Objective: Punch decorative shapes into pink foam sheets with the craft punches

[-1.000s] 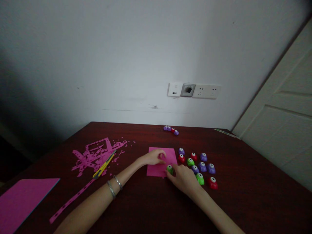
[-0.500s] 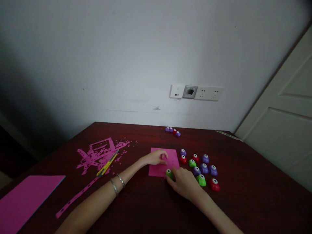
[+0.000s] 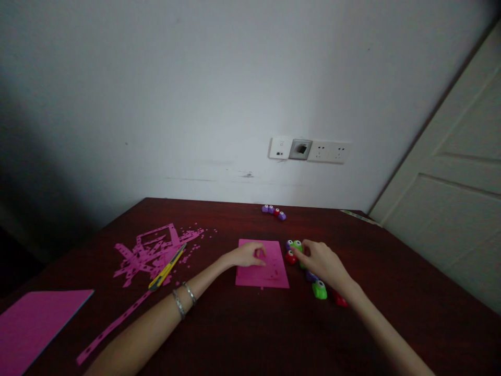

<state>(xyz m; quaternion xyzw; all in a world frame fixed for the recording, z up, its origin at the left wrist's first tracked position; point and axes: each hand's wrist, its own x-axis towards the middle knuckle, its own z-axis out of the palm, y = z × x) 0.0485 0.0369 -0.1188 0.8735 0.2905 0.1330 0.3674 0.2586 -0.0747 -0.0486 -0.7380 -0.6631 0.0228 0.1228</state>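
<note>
A pink sheet of paper (image 3: 250, 279) with small punched marks near its lower right lies on the table. My left hand (image 3: 248, 255) rests on the sheet, fingers loosely curled with a gap between thumb and forefinger. Just right of the paper, my right hand (image 3: 323, 261) has thumb and forefinger around a green craft punch (image 3: 298, 245) with a white, eye-like button. Beside it are a purple punch (image 3: 289, 244) and a red punch (image 3: 290, 257). Another green punch (image 3: 320, 290) lies below my right hand, which partly covers several more.
Pink scraps (image 3: 144, 256) and tiny cut-outs lie at left with a yellow utility knife (image 3: 166, 269). A long punched strip (image 3: 113, 326) and larger pink sheets (image 3: 43, 324) are nearer. Several small punches (image 3: 276, 212) stand at the back, before the wall.
My right hand has lifted the green punch off the paper's lower right corner and carried it right and away from me. My left hand stays on the sheet. The view has shifted slightly.
</note>
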